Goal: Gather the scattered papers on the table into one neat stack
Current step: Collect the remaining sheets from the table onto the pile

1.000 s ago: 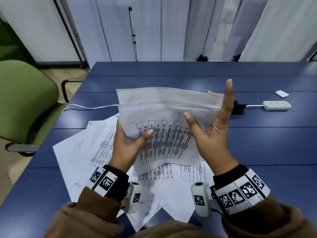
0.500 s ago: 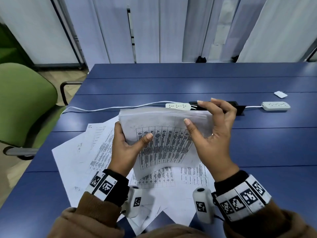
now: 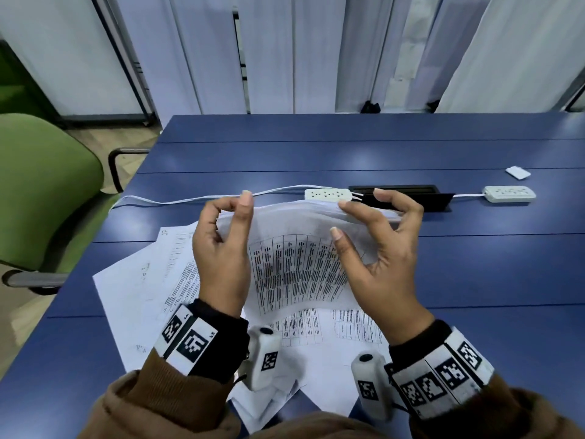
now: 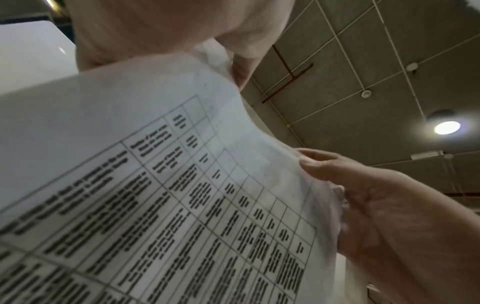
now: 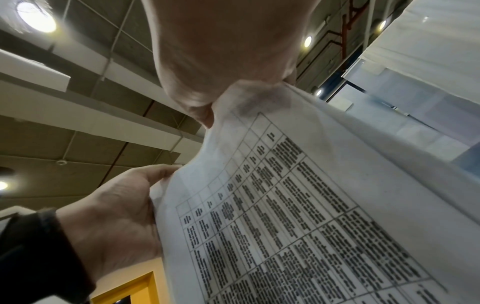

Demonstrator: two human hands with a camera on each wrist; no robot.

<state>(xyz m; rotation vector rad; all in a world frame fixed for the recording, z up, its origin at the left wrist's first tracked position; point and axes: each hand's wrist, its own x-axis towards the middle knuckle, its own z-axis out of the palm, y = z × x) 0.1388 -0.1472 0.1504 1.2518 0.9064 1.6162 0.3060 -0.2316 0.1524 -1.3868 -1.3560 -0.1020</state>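
Both hands hold a bunch of papers point(image 3: 297, 248) up in the air, just above the loose sheets point(image 3: 136, 289) that lie flat on the blue table point(image 3: 474, 280). The left hand point(image 3: 221, 248) grips the left side and the right hand point(image 3: 383, 248) pinches the top right edge. The bunch stands almost upright, its long side running left to right, its printed face toward the person, its top edge near the white power strip point(image 3: 327, 194).
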